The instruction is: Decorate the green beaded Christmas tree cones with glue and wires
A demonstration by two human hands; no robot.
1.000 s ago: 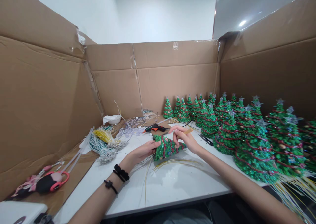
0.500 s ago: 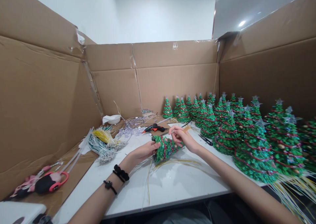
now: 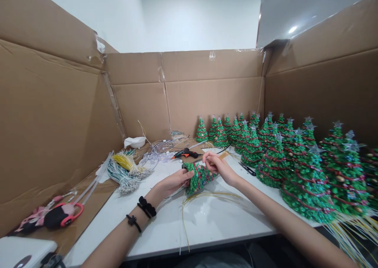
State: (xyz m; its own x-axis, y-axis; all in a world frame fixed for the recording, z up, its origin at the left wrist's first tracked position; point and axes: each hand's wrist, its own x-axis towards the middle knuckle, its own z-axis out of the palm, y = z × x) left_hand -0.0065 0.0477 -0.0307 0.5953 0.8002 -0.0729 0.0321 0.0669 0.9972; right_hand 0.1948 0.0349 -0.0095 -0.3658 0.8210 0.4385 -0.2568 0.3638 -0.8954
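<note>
Left hand (image 3: 173, 182): holding the tinsel tree (image 3: 197, 178) at its wide end.
Right hand (image 3: 217, 166): narrow pinch at the tree's tip.
Tree: on its side, between hands.
Ahead of left hand: hot glue gun (image 3: 186, 154).
Below hands: yellow wires (image 3: 212, 195).

One camera worn on the person's head looks forward and down from above the near edge of the white table (image 3: 206, 228), close over the left hand (image 3: 173, 182) and right hand (image 3: 218, 167). It faces the brown corrugated cardboard back wall (image 3: 212, 98), and its wide view also takes in the brown cardboard side walls (image 3: 50, 122).
</note>
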